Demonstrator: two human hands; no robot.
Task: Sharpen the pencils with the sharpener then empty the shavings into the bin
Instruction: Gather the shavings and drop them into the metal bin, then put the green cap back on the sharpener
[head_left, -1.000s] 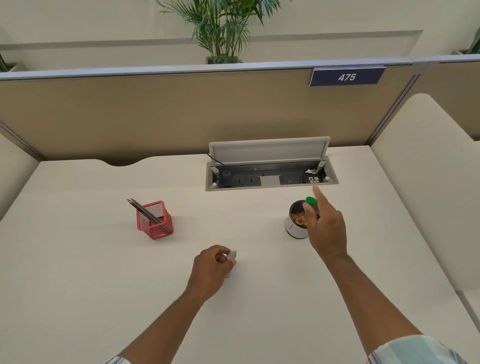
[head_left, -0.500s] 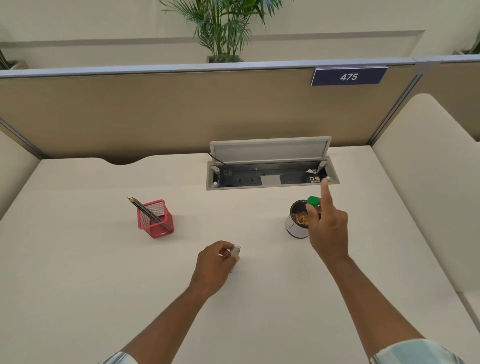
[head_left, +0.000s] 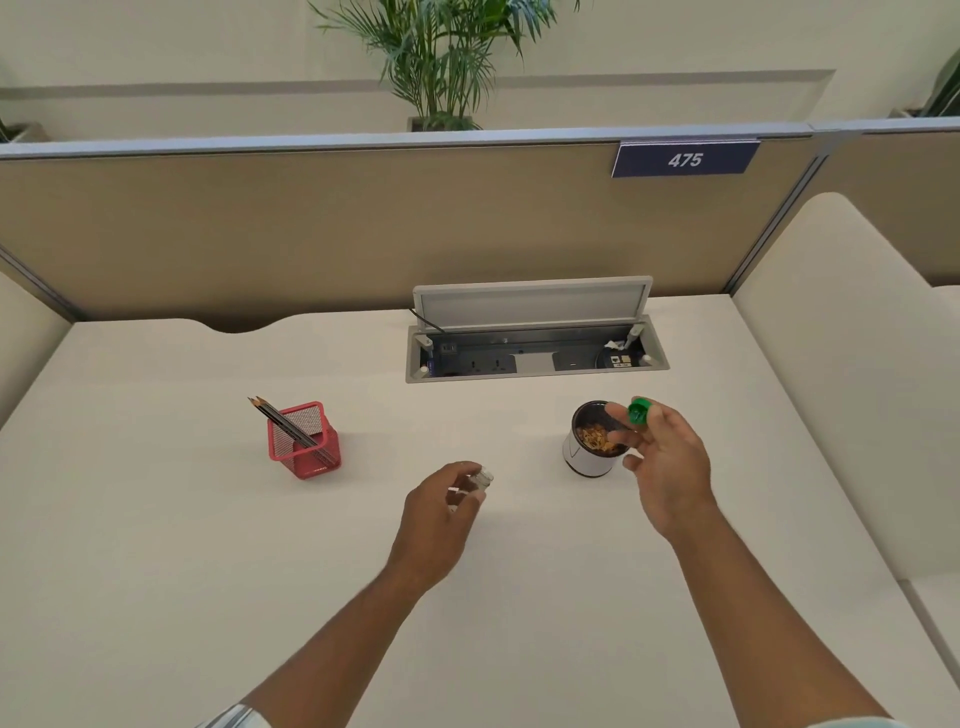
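My right hand holds the green sharpener top between thumb and fingers, just over the far right rim of a small white bin with pencil shavings inside. My left hand is shut on the clear shavings container, held low over the desk to the left of the bin. Two dark pencils lean in a red mesh holder at the left.
An open power socket box with a raised lid is set into the white desk behind the bin. A beige partition closes the back, padded side panels stand left and right.
My right hand has turned and lowered its pointing finger, keeping the green top by the bin's rim. My left hand has lifted slightly with the clear container.
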